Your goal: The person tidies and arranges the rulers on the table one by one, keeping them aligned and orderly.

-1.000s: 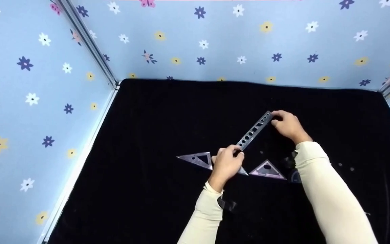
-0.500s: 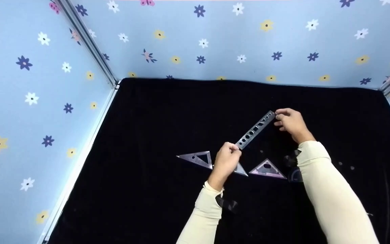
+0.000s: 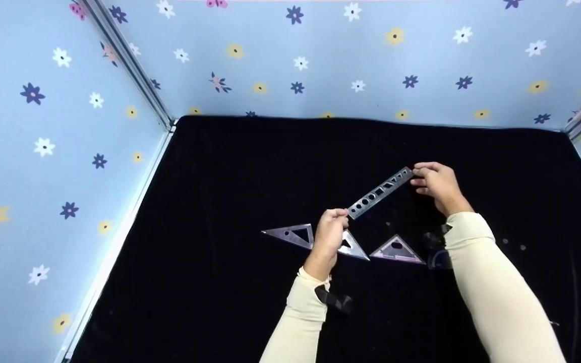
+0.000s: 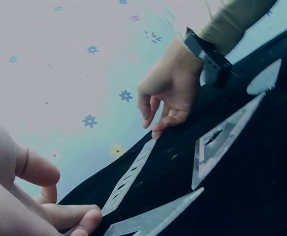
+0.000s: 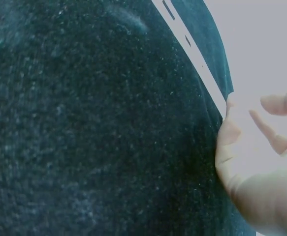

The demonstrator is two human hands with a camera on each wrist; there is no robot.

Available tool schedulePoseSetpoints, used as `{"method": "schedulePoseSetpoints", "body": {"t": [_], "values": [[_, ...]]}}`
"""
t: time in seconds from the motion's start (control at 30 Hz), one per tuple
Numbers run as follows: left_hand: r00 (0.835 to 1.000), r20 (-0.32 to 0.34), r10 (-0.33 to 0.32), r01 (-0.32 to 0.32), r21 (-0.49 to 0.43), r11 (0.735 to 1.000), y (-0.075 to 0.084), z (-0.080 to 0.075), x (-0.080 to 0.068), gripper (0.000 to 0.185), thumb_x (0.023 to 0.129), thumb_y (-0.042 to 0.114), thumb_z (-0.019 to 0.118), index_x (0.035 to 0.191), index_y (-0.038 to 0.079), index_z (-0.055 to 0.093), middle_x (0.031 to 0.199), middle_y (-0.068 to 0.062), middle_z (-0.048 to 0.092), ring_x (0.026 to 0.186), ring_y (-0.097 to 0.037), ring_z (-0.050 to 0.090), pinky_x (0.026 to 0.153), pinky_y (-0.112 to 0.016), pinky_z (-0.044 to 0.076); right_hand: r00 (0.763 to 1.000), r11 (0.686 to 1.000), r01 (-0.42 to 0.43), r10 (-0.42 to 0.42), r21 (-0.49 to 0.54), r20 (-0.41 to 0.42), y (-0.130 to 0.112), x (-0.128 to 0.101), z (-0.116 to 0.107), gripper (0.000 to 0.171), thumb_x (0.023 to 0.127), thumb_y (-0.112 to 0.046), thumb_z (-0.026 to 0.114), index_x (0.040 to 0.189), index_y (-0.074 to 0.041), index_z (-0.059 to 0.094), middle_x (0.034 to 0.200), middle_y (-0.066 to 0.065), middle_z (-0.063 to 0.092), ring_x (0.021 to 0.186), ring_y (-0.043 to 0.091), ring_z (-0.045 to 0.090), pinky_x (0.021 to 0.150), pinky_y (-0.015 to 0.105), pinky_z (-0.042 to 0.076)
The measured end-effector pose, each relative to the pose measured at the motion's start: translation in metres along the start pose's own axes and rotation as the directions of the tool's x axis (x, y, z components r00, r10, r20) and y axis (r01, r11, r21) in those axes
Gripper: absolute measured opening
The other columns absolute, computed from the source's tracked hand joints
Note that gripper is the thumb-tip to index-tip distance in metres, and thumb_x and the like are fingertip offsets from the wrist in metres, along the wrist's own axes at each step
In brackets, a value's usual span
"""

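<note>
A clear stencil ruler (image 3: 381,192) with a row of cut-out shapes slants between my two hands. My left hand (image 3: 328,233) pinches its near end, and my right hand (image 3: 441,187) has its fingertips on the far end. Both ends also show in the left wrist view, where the ruler (image 4: 128,181) runs up to the right hand (image 4: 170,91). Beneath the left hand lies a clear set square (image 3: 357,251), partly hidden by it. Another set square (image 3: 278,233) lies left of that hand. A pink-tinted set square (image 3: 389,252) is further right.
A dark blue protractor (image 3: 437,260) lies by the right sleeve, partly covered. Black cloth (image 3: 220,201) covers the table, with flowered blue walls (image 3: 331,60) behind and at the sides. Dark straps with small devices sit on both wrists.
The ruler has turned to a flatter slant, its near end moving up and left with my left hand. My right hand has shifted slightly right with the far end.
</note>
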State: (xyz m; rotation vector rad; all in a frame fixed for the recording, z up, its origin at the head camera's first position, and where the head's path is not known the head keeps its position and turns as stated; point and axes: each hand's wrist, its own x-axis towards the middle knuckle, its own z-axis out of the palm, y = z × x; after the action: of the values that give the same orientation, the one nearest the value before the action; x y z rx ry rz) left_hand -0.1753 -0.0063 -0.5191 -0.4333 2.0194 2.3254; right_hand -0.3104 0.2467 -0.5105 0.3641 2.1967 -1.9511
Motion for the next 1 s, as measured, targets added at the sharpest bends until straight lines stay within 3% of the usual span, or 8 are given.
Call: {"method": "schedulePoseSetpoints", "body": {"t": [0.2, 0.4, 0.53, 0.73, 1.0], "values": [[0.996, 0.032, -0.08, 0.085, -0.231, 0.969, 0.0007, -0.004, 0.0028, 0.024, 0.083, -0.007, 0.051, 0.106, -0.007, 0.057, 0.118, -0.021, 0.06, 0.095, -0.022, 0.054, 0.082, -0.027, 0.042, 1.0, 1.0, -0.003, 0.003, 0.009, -0.012, 0.0028, -0.0004, 0.0008, 0.035, 0.098, -0.005, 0.053, 0.131, 0.009, 0.051, 0.104, 0.009, 0.066, 0.07, 0.009, 0.065, 0.059, 0.02, 0.053], [0.992, 0.041, -0.123, 0.13, -0.342, 0.931, 0.0032, -0.0063, 0.0042, 0.028, 0.085, -0.007, 0.048, 0.112, -0.011, 0.053, 0.126, -0.027, 0.056, 0.103, -0.025, 0.053, 0.083, -0.027, 0.047, 1.0, 1.0, 0.001, -0.001, -0.002, -0.019, 0.0028, -0.0018, 0.0012, 0.034, 0.097, -0.002, 0.05, 0.129, 0.011, 0.052, 0.1, 0.009, 0.063, 0.072, 0.009, 0.065, 0.063, 0.021, 0.055], [0.991, 0.044, -0.126, 0.133, -0.369, 0.92, 0.0039, -0.0078, 0.005, 0.028, 0.085, -0.008, 0.047, 0.112, -0.01, 0.052, 0.13, -0.029, 0.055, 0.106, -0.027, 0.053, 0.083, -0.028, 0.048, 1.0, 1.0, 0.008, -0.009, -0.023, -0.02, 0.0028, -0.0027, 0.001, 0.034, 0.098, -0.001, 0.048, 0.128, 0.013, 0.052, 0.096, 0.008, 0.063, 0.074, 0.011, 0.064, 0.065, 0.022, 0.056], [0.992, 0.039, -0.122, 0.128, -0.318, 0.94, 0.0038, -0.0086, 0.0043, 0.032, 0.083, -0.004, 0.052, 0.114, -0.011, 0.055, 0.129, -0.026, 0.057, 0.106, -0.028, 0.055, 0.084, -0.031, 0.05, 0.999, 0.997, 0.04, -0.041, -0.062, -0.011, 0.0051, -0.003, 0.0024, 0.033, 0.098, -0.002, 0.049, 0.126, 0.016, 0.056, 0.093, 0.005, 0.066, 0.073, 0.01, 0.064, 0.067, 0.021, 0.057], [0.995, 0.023, -0.097, 0.099, -0.333, 0.938, 0.0066, -0.0088, 0.0024, 0.036, 0.086, -0.001, 0.054, 0.12, -0.01, 0.051, 0.136, -0.03, 0.054, 0.127, -0.04, 0.051, 0.105, -0.046, 0.043, 0.996, 0.987, 0.092, -0.093, -0.13, -0.002, 0.0105, -0.0014, 0.0025, 0.031, 0.096, 0.001, 0.052, 0.122, 0.016, 0.059, 0.085, 0.002, 0.068, 0.07, 0.008, 0.065, 0.067, 0.021, 0.057]]}}
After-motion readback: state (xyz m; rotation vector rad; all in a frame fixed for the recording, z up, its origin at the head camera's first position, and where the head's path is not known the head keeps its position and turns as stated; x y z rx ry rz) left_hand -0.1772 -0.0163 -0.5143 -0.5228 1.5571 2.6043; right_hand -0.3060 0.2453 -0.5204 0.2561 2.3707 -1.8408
